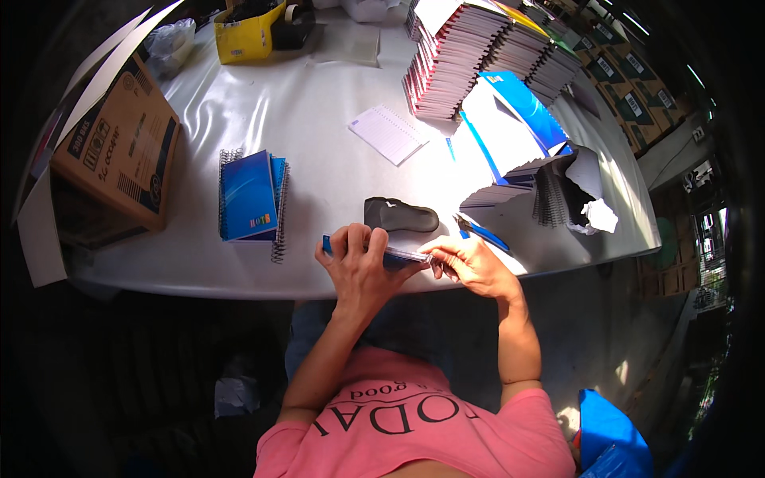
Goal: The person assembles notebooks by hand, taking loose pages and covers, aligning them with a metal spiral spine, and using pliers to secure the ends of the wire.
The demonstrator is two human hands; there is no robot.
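At the table's front edge, my left hand (356,261) is wrapped round a blue-covered notebook (397,256), seen nearly edge-on. My right hand (472,268) pinches at the notebook's right end; fine detail between those fingertips is too small to make out. Just beyond the notebook lies a dark grey, rounded flat object (401,216). Beside my right hand rests a slim blue-and-black tool (483,233), its kind unclear. To the left, a small pile of blue spiral notebooks (249,196) lies with wire coils showing on both sides.
An open cardboard box (127,151) stands at the left. Tall stacks of spiral-bound pads (454,60) rise at the back right, with blue covers (526,107) and torn dark wrapping (578,179) nearer. A lined sheet (389,134) lies mid-table; a yellow bin (243,36) is behind.
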